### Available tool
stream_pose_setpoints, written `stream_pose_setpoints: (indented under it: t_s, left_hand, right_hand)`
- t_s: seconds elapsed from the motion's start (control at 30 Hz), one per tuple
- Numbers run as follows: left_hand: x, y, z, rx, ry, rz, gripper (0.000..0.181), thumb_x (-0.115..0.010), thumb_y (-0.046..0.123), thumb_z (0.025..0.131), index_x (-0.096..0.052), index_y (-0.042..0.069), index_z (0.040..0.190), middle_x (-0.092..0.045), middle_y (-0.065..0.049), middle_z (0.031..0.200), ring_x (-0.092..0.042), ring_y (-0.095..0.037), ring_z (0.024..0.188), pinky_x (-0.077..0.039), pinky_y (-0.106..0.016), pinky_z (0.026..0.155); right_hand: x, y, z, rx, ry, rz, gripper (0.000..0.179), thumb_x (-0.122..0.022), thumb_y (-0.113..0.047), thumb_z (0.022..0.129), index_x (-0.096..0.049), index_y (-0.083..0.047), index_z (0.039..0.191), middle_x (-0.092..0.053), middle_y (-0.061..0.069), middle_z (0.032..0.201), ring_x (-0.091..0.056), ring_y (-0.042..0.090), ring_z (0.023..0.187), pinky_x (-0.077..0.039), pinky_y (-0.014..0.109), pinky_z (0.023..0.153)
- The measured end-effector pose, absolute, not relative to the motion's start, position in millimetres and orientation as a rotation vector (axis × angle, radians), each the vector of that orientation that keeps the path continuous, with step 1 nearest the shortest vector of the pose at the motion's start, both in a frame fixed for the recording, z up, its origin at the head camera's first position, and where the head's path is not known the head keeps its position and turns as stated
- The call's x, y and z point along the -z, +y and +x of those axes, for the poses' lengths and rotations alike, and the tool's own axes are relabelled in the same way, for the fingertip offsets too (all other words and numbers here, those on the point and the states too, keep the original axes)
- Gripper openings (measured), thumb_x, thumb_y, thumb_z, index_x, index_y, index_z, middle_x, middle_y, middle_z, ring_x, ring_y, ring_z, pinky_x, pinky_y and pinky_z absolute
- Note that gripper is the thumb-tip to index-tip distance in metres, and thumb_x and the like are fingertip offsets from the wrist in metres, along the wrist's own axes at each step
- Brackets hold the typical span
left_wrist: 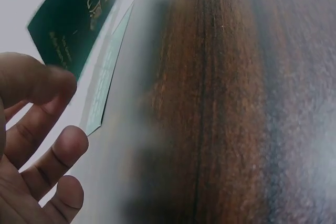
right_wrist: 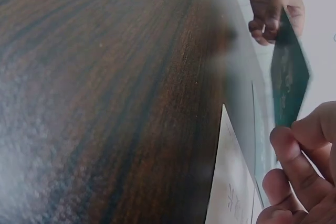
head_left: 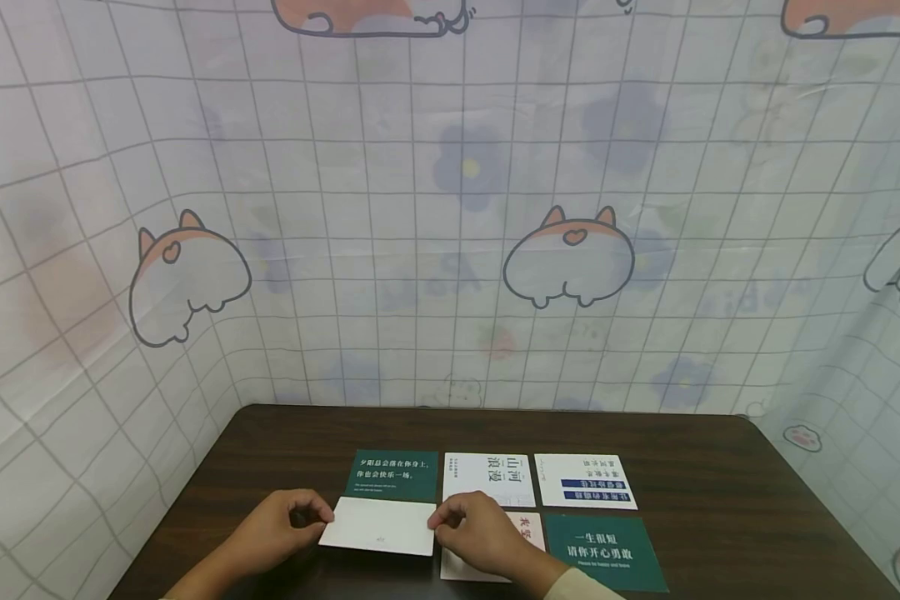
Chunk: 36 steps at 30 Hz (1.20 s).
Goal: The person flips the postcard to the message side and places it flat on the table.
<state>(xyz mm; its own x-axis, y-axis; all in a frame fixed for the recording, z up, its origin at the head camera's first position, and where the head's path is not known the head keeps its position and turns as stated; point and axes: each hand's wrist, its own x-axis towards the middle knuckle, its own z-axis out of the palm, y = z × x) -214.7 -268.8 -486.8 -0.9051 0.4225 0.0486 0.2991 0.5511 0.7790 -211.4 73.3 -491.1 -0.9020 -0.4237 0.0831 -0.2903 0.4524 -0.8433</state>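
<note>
Both hands hold one card (head_left: 378,527) between them, raised over the table. Its white back faces up in the head view, while the wrist views show its dark green face (left_wrist: 73,24) with gold lettering. My left hand (head_left: 288,529) pinches the left edge between thumb and fingertips. At the right edge, my right hand (head_left: 476,529) pinches with thumb and index finger, the other fingers loosely bent. Just beyond the held card lies a green card (head_left: 393,475) with white writing. Under my right hand is a white card with red writing (head_left: 527,527), partly hidden by the hand and forearm.
On the dark wooden table (head_left: 217,467), a white card with grey lettering (head_left: 487,481) and a white card with blue bars (head_left: 585,481) lie in the far row. A green card (head_left: 606,554) lies nearer, at right. A patterned curtain (head_left: 390,250) surrounds the table.
</note>
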Motion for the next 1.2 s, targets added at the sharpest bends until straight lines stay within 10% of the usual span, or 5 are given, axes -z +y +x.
stream_pose_setpoints:
  t_s: [1.2]
  left_hand:
    - [494,-267,-211,-1.196,2.641,0.587,0.011,-0.075,0.02,0.093,-0.072,0.017,0.104,-0.064,0.005,0.094,-0.058,-0.012,0.087,-0.049,-0.029,0.074]
  right_hand:
    - [497,63,-211,1.276,2.615,-0.72,0.008,-0.076,-0.01,0.086,-0.074,-0.018,0.088,-0.062,-0.015,0.074,-0.057,0.001,0.07,-0.048,0.024,0.065]
